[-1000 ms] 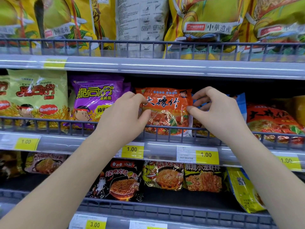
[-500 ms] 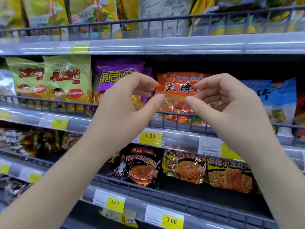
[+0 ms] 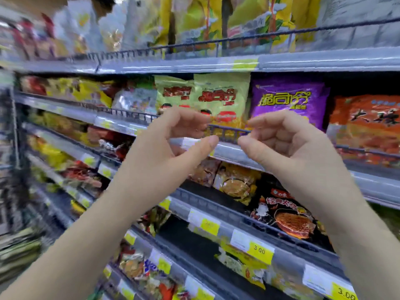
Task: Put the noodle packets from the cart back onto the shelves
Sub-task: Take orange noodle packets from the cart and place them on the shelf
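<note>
My left hand (image 3: pixel 171 146) and my right hand (image 3: pixel 287 146) hover side by side in front of the middle shelf (image 3: pixel 236 152), fingers curled and apart, holding nothing. An orange noodle packet (image 3: pixel 365 126) stands behind the shelf's wire rail at the right, well clear of both hands. Beside it stand a purple packet (image 3: pixel 287 102) and green packets (image 3: pixel 218 98), directly behind my fingertips. The cart is out of view.
Shelves run across the whole view, each with a wire front rail and yellow price tags (image 3: pixel 259 250). Large yellow bags (image 3: pixel 194 20) fill the top shelf. Black and yellow noodle packets (image 3: pixel 287 215) lie on the shelf below. The left side is blurred.
Both hands let go of the orange packet, left standing on the shelf, and drew back empty. The view swung left, so the orange packet now sits at the right edge.
</note>
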A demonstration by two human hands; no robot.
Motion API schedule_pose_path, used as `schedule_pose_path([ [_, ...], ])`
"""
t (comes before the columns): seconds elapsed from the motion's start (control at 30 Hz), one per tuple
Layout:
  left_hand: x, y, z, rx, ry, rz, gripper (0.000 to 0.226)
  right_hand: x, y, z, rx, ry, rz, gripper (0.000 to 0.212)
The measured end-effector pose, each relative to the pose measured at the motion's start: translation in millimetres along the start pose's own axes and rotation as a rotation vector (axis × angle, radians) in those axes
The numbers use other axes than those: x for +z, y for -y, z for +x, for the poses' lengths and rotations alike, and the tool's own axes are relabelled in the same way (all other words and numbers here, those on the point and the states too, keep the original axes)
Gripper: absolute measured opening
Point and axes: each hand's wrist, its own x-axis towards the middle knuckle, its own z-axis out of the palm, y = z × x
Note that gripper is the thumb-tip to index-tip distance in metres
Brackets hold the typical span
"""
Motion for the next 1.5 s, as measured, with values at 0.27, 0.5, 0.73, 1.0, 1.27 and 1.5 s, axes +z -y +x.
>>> schedule_pose_path([
  [0.27, -188.6, 65.6, -43.9, -0.155, -0.118, 0.138, 0.027, 206.2, 20.2, 29.9, 0.039, 0.202, 0.217, 0.035],
  [0.5, -328.1, 105.7, -86.5, -0.318, -0.251, 0.239, 0.031, 369.3, 29.7, 35.0, 0.098, 0.392, 0.435, 0.035],
  [0.73, -405.0, 143.7, -105.8, -0.406, -0.382, 0.332, 0.032, 484.5, 17.9, 48.2, 0.133, 0.536, 0.611, 0.031],
  [1.0, -465.1, 220.6, -86.8, -0.522, -0.489, 0.461, 0.041, 608.1, -39.6, 88.7, 0.2, 0.641, 0.801, 0.038],
  [1.27, -497.8, 325.5, -27.9, -0.589, -0.501, 0.563, 0.038, 698.2, -123.6, 159.7, 0.23, 0.727, 0.853, 0.03],
  [1.5, -537.2, 403.8, -8.7, -0.695, -0.526, 0.559, 0.043, 782.7, -175.8, 195.9, 0.306, 0.817, 0.856, 0.03],
])
